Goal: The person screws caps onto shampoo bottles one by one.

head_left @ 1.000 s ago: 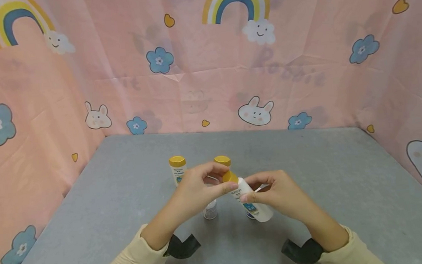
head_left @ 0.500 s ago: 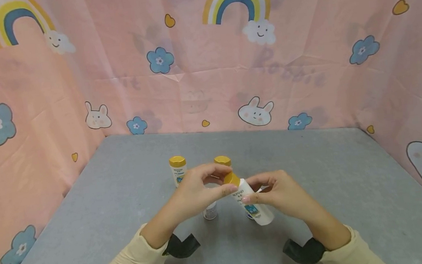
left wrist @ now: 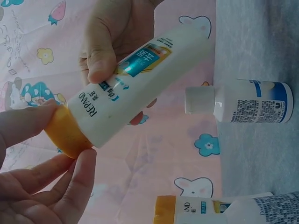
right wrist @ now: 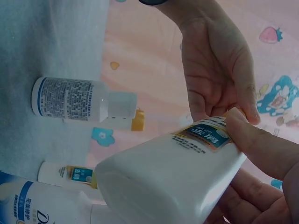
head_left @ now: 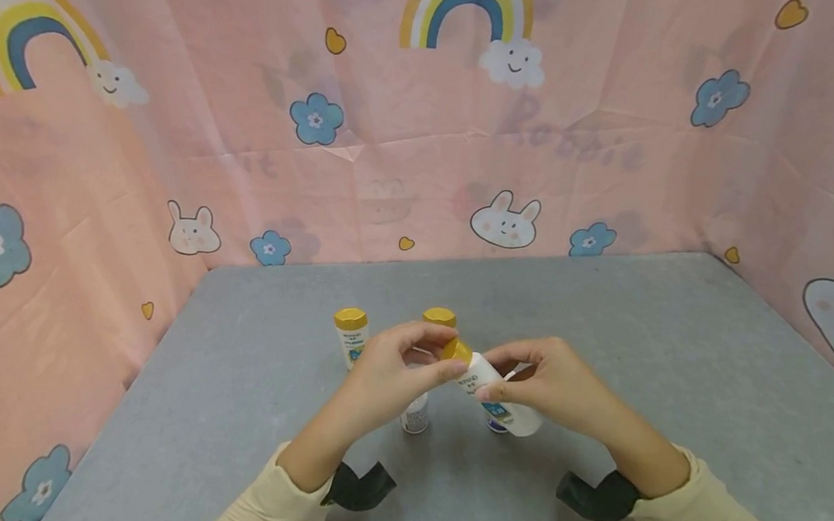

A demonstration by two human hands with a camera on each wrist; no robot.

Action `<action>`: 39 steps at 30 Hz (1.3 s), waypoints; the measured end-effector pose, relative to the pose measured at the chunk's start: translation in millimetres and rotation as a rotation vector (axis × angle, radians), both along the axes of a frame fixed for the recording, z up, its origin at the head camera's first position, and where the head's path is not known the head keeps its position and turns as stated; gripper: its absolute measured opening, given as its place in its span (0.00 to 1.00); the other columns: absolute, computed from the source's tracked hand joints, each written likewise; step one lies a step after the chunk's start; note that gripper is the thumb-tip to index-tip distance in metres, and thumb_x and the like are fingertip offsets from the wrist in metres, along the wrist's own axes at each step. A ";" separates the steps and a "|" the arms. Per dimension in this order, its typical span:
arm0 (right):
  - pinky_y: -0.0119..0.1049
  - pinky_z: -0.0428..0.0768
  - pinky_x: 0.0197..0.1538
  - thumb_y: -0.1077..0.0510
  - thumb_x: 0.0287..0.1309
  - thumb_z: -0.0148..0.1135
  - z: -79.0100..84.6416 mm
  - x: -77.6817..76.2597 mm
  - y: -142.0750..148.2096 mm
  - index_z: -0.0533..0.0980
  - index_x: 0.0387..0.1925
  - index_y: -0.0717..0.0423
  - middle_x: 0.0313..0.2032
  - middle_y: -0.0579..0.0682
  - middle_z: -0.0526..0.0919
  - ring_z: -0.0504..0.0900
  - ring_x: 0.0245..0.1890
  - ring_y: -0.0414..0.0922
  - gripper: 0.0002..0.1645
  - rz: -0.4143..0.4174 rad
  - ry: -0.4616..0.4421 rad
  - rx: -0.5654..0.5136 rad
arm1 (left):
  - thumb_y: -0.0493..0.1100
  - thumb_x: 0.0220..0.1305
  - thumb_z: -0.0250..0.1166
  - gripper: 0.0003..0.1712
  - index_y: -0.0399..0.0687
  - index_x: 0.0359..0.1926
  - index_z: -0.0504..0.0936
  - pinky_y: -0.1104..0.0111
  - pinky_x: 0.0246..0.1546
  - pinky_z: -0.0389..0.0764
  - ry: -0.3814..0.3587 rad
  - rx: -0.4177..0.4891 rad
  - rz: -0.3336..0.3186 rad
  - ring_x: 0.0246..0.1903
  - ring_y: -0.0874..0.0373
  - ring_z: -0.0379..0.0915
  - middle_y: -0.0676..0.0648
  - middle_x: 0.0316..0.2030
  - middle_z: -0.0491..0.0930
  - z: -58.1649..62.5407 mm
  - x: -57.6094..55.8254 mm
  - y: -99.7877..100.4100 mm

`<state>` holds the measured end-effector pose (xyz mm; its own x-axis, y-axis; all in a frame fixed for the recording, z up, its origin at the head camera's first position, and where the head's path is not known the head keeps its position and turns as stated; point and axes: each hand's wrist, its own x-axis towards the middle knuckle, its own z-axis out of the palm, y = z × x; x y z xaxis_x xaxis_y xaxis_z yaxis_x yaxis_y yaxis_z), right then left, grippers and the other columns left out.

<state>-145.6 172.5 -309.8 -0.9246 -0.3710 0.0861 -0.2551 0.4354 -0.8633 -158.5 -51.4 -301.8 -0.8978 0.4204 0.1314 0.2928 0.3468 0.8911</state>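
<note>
A white shampoo bottle (left wrist: pixel 140 88) with a gold cap (left wrist: pixel 69 133) is held tilted above the table, its cap end up and to the left in the head view. My left hand (head_left: pixel 390 383) pinches the cap between thumb and fingers. Around the bottle's body, my right hand (head_left: pixel 557 380) grips with the thumb on the label side. The cap sits against the bottle's shoulder; whether it is loose I cannot tell. Below the hands stand a small white bottle (head_left: pixel 415 417) and a white-and-blue bottle (head_left: pixel 496 426), both partly hidden in the head view.
Farther back on the grey table (head_left: pixel 269 439) stand two more gold-capped bottles, a left bottle (head_left: pixel 353 340) and a right bottle (head_left: pixel 439 317) mostly hidden by my left hand. A pink printed cloth (head_left: pixel 379 173) rises behind and along both sides.
The bottle's base dipped slightly, then came back up, and the bottle's angle shifted a little. Both hands keep their places on the cap and body. The standing bottles have not moved.
</note>
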 end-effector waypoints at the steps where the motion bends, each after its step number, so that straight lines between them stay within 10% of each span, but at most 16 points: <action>1: 0.36 0.85 0.34 0.55 0.54 0.74 -0.1 0.1 0.2 0.85 0.46 0.61 0.36 0.54 0.87 0.85 0.33 0.45 0.19 -0.001 0.001 0.001 | 0.43 0.61 0.71 0.21 0.45 0.56 0.82 0.71 0.49 0.83 0.009 0.006 -0.007 0.46 0.59 0.79 0.51 0.48 0.84 -0.3 -0.2 0.0; 13: 0.36 0.85 0.36 0.57 0.55 0.73 0.7 -1.7 4.6 0.85 0.46 0.63 0.35 0.54 0.88 0.84 0.35 0.43 0.18 0.048 0.008 -0.007 | 0.40 0.63 0.69 0.21 0.40 0.56 0.81 0.72 0.52 0.82 0.090 0.066 -0.104 0.47 0.56 0.79 0.44 0.52 0.83 -2.8 -1.4 -1.7; 39: 0.35 0.85 0.35 0.55 0.56 0.72 1.1 -1.6 3.8 0.83 0.49 0.64 0.38 0.56 0.86 0.85 0.32 0.44 0.21 0.041 -0.032 -0.011 | 0.40 0.63 0.70 0.21 0.43 0.57 0.82 0.73 0.53 0.81 0.044 0.055 -0.068 0.48 0.58 0.78 0.48 0.52 0.83 -2.1 -0.4 0.7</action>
<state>-147.2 176.3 -308.7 -0.9110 -0.4077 0.0616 -0.2451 0.4152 -0.8761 -158.9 -50.7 -303.9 -0.8600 0.4717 0.1946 0.3534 0.2756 0.8940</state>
